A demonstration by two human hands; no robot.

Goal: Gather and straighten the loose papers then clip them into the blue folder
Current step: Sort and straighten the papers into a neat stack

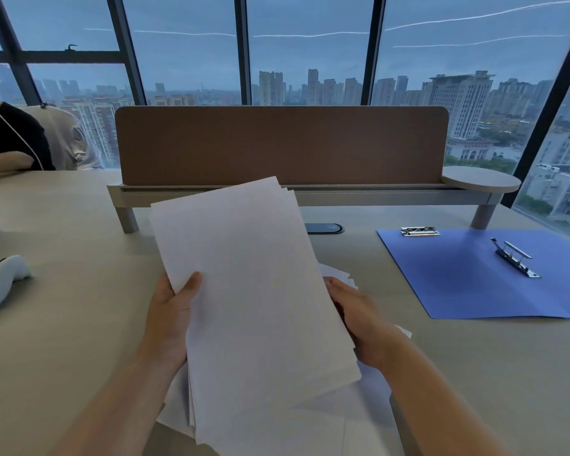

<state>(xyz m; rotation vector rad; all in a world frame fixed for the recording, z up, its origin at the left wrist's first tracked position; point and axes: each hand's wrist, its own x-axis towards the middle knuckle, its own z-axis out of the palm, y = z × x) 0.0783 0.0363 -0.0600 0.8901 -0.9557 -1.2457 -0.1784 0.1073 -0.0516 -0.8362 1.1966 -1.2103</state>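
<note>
A stack of white papers (254,291) is lifted and tilted above the desk, its sheets slightly fanned at the top edge. My left hand (170,311) grips the stack's left edge, thumb on the front. My right hand (356,319) holds the right edge from the side. A few more loose sheets (369,399) lie on the desk under the stack. The blue folder (468,281) lies open flat to the right, with a metal lever clip (515,258) in its middle and a second metal clip (420,231) at its top left corner.
A brown divider panel (280,144) on a raised shelf (375,194) runs across the back of the desk. A white handheld device (0,281) lies at the left. A person in a black shirt (7,139) sits at far left. Windows stand behind.
</note>
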